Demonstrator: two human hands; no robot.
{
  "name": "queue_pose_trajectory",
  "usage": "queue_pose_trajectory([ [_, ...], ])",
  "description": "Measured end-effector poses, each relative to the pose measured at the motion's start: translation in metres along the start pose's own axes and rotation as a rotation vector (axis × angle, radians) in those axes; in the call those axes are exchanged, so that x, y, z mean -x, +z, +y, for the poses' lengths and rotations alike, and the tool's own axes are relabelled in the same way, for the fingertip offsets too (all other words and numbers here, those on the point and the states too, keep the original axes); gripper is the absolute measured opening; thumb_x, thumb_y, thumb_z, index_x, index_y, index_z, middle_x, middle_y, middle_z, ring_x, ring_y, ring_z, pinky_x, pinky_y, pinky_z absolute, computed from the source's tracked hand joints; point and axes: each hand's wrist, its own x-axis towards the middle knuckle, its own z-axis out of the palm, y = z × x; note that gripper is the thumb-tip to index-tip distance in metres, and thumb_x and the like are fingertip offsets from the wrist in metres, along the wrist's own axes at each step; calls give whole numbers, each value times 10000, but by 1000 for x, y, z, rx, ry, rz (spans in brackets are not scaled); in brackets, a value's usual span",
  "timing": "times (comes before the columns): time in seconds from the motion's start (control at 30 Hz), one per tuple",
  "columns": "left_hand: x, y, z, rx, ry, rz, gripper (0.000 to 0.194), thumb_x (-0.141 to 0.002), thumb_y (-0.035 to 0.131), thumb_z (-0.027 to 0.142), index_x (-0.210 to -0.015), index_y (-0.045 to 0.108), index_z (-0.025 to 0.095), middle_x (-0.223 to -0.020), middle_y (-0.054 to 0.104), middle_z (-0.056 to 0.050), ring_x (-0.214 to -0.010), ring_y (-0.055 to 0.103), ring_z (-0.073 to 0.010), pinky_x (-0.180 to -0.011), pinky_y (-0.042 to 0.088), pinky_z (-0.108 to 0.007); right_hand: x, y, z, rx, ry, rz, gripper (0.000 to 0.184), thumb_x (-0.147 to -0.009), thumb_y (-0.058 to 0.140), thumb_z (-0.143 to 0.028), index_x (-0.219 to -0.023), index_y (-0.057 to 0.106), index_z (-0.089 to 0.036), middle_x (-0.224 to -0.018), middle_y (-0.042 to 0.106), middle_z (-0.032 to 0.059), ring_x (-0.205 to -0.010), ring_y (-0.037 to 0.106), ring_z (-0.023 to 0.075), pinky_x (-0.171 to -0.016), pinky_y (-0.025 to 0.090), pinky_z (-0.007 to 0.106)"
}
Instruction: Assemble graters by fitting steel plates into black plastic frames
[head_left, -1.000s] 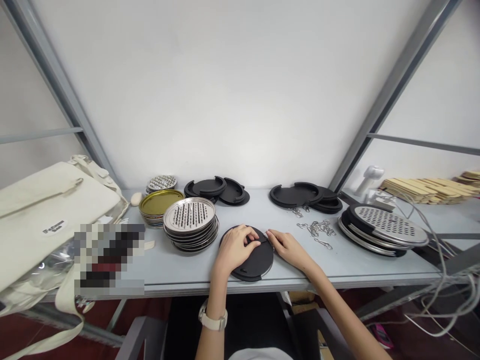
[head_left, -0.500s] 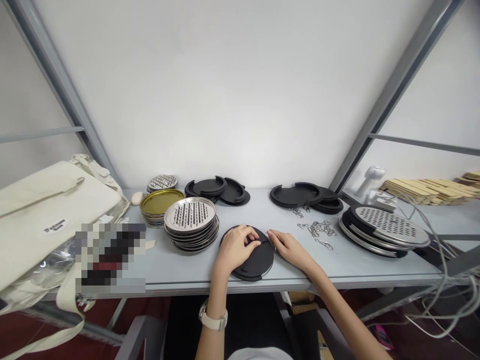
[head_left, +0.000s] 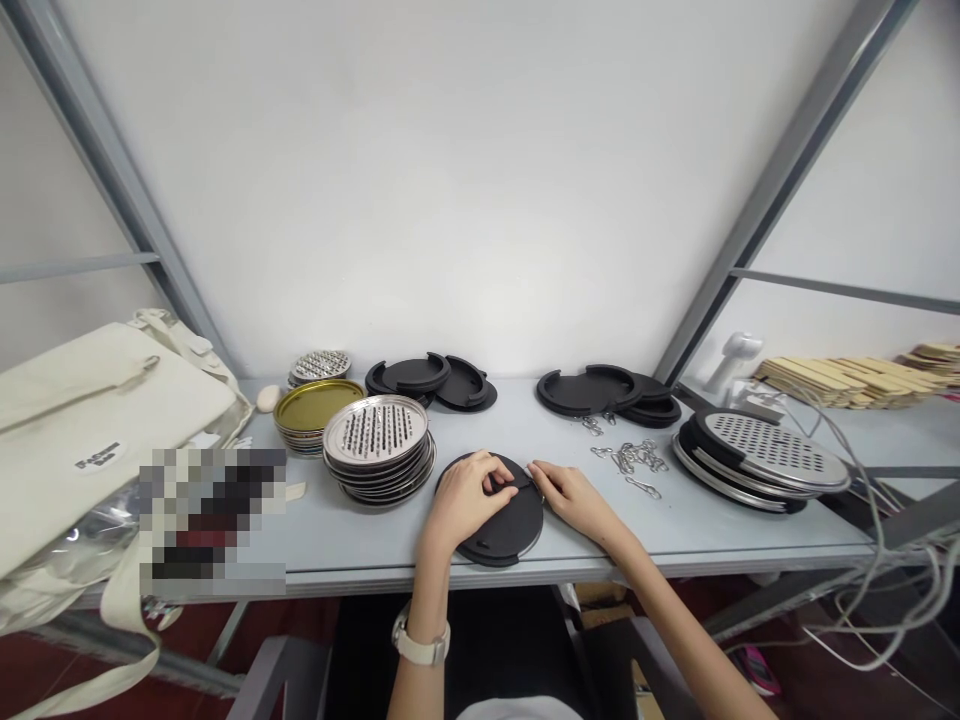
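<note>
A round black plastic lid [head_left: 504, 527] lies flat near the front edge of the grey table [head_left: 360, 545]. My left hand [head_left: 466, 494] rests on top of it, fingers curled over its far left part. My right hand [head_left: 571, 495] touches the lid's right rim, fingertips pinched at a small metal piece there; what exactly it pinches is too small to tell. A loose heap of small metal clips [head_left: 636, 460] lies just right of my right hand.
A stack of perforated metal discs [head_left: 377, 445] and gold-lined tins [head_left: 307, 411] stand to the left. Black lids lie at the back middle [head_left: 431, 378] and back right [head_left: 607, 392]. Assembled discs [head_left: 757, 458] are stacked at right. A cream bag [head_left: 97, 430] sits left, cables [head_left: 892, 570] hang right.
Both hands stay on the black lid; the fingers shifted only slightly. The view drifted a little, so everything sits a few pixels further left.
</note>
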Motion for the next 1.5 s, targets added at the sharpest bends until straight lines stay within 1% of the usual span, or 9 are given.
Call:
queue_pose_trajectory([
  [0.2,1,0,2,-4,-33,9,91,-759,636,261,-837,658,220,-823,646,6,-733,562,-152,-721,440,-285,0,-3,2,-6,-26,-40,402,-984,316,-381,-652,452,-199,-553,460,-35,-532,431,126,-546,314,255],
  [0.53,1,1,1,2,-23,26,81,-747,655,251,-821,641,224,-800,634,25,-714,555,-137,-694,427,-269,0,-2,4,-61,-9,-57,381,-979,318,-395,-648,342,-206,-559,365,-51,-537,370,117,-548,271,254],
  [0.67,2,0,1,10,-15,24,80,-753,649,256,-825,639,222,-805,630,22,-725,556,-139,-707,430,-271,2,0,4,-91,2,-46,372,-979,324,-402,-662,336,-209,-577,364,-51,-557,374,120,-552,274,249],
  [0.87,2,0,0,12,-20,21,77,-760,647,257,-827,637,221,-799,626,20,-727,554,-140,-701,430,-269,2,-1,3,-152,11,-42,309,-985,335,-404,-746,390,-216,-604,389,-59,-572,392,120,-566,307,240],
  [1.1,-1,1,-2,-6,-21,-1,80,-775,658,277,-834,645,225,-820,643,23,-730,556,-139,-706,427,-267,1,-1,-1,-78,-13,-46,323,-990,321,-372,-712,370,-214,-599,396,-52,-564,419,124,-580,308,249],
  [1.27,-2,2,-3,-14,-18,0,78,-773,673,273,-832,644,230,-827,651,30,-733,558,-138,-711,426,-269,-1,0,-2,-81,-21,-50,324,-985,319,-371,-706,363,-213,-600,392,-50,-567,412,125,-582,304,249],
  [1.37,-2,2,-2,-28,-13,15,79,-773,670,272,-831,641,227,-828,649,26,-732,561,-139,-711,427,-271,-2,1,-2,-89,-3,-29,326,-972,328,-366,-687,351,-211,-594,389,-48,-568,402,124,-572,294,249],
  [1.5,-2,3,-2,-37,-6,27,83,-776,662,272,-840,640,222,-827,642,19,-736,566,-140,-708,430,-270,-3,4,1,-96,58,24,335,-951,352,-374,-660,342,-208,-577,371,-49,-558,378,120,-557,282,249],
])
